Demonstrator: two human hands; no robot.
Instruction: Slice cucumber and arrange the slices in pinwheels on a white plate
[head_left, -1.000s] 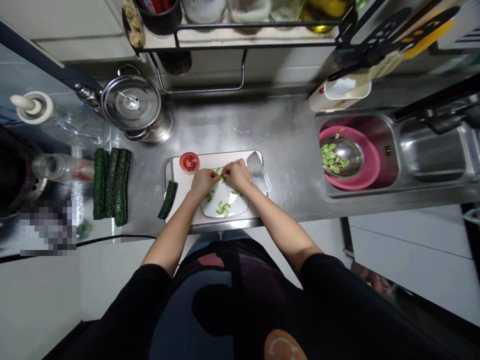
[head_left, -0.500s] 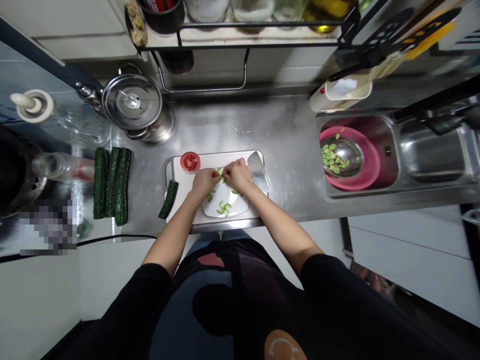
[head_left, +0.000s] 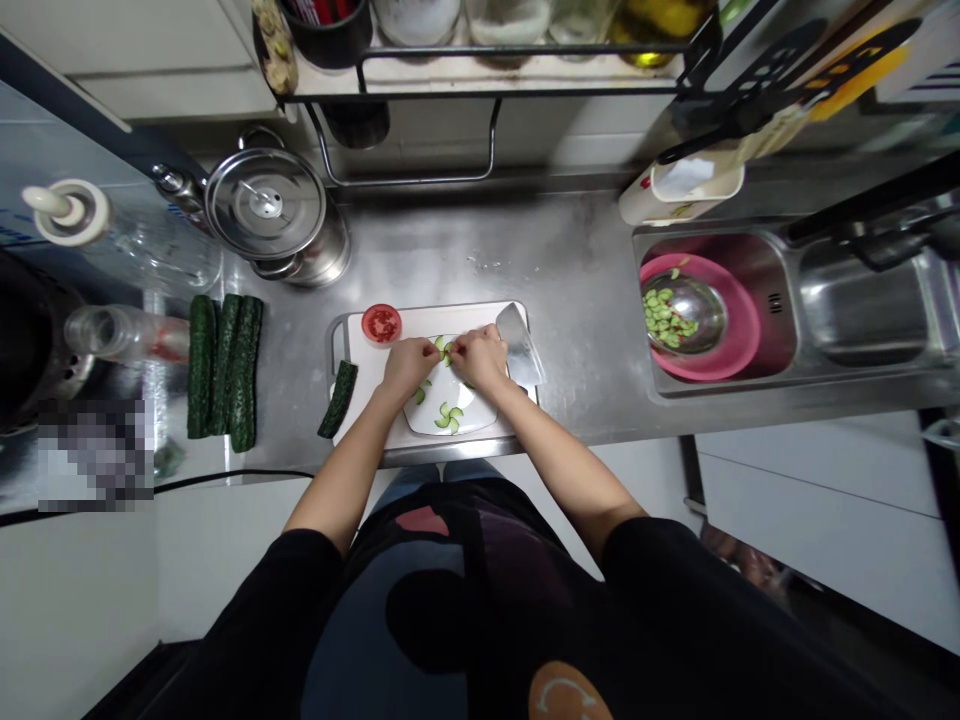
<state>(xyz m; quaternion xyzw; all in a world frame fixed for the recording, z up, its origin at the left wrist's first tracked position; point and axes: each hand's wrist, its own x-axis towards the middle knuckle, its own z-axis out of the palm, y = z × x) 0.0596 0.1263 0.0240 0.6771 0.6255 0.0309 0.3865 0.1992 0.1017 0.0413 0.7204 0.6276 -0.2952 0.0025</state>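
Note:
Both hands meet over the far edge of a white plate (head_left: 427, 420) that lies on a cutting board (head_left: 365, 400). My left hand (head_left: 411, 366) pinches at a thin cucumber slice (head_left: 441, 345) near the rim. Close beside it, my right hand (head_left: 482, 360) has its fingers closed on a cucumber slice too, partly hidden by the fingertips. Several cucumber slices form a pinwheel (head_left: 448, 418) at the plate's near side, with another cluster (head_left: 421, 391) at its left. A cleaver (head_left: 520, 345) rests on the board to the right.
A tomato half (head_left: 382, 324) and a cucumber piece (head_left: 337, 400) lie at the board's left. Whole cucumbers (head_left: 223, 370) and a steel pot (head_left: 267, 205) stand farther left. In the sink, a pink basin (head_left: 742, 325) holds a metal bowl of cucumber slices. A rack (head_left: 480, 75) overhangs the back.
My right hand has shifted slightly to the right, with its fingers still at the plate's far edge. My left hand has stayed nearly in place.

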